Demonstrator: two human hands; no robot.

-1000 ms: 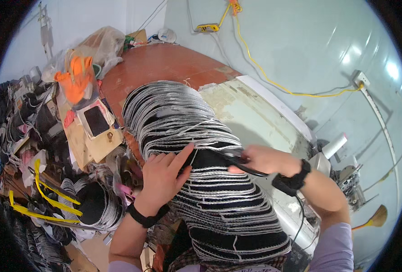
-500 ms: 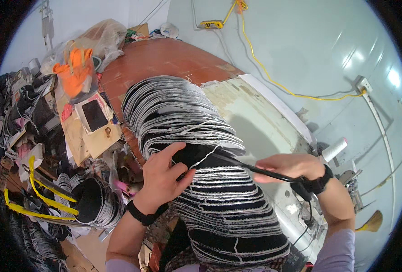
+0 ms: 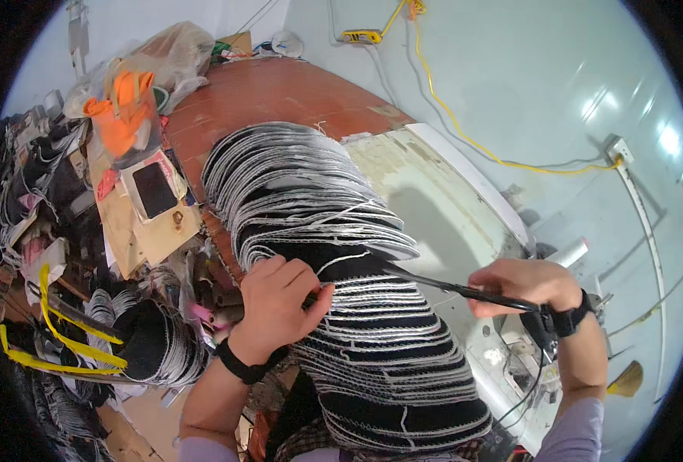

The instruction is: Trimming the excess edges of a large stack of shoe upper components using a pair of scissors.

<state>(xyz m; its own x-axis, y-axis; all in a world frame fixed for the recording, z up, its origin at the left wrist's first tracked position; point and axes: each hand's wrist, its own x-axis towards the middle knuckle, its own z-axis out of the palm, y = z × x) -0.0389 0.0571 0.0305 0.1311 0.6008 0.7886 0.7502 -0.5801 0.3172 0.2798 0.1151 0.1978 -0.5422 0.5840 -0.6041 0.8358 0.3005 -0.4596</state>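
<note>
A long curved stack of black insole-shaped pieces (image 3: 403, 393) with white stitched edges runs from near my body to the far side. At a gap in the stack, my left hand (image 3: 280, 312) is closed, its fingers curled at the left edge of a black piece. What its fingertips grip is hidden. A loose white thread (image 3: 345, 260) lies across that piece, close to those fingers. My right hand (image 3: 522, 286) holds a long black scissors-like tool (image 3: 441, 284). The tool's tip points left into the gap, near the thread.
A brown tabletop (image 3: 280, 88) and a pale worn surface (image 3: 426, 185) lie beyond the stack. A plastic bag with orange cloth (image 3: 130, 119) and a dark phone-like slab (image 3: 154, 190) sit left. Yellow-handled baskets or straps (image 3: 80, 331) stand near a smaller stack. A white thread cone (image 3: 569, 254) stands right.
My right hand has moved right, drawing the black tool partly back from the gap. My left hand's extended index finger has curled in, and the white thread lies flatter.
</note>
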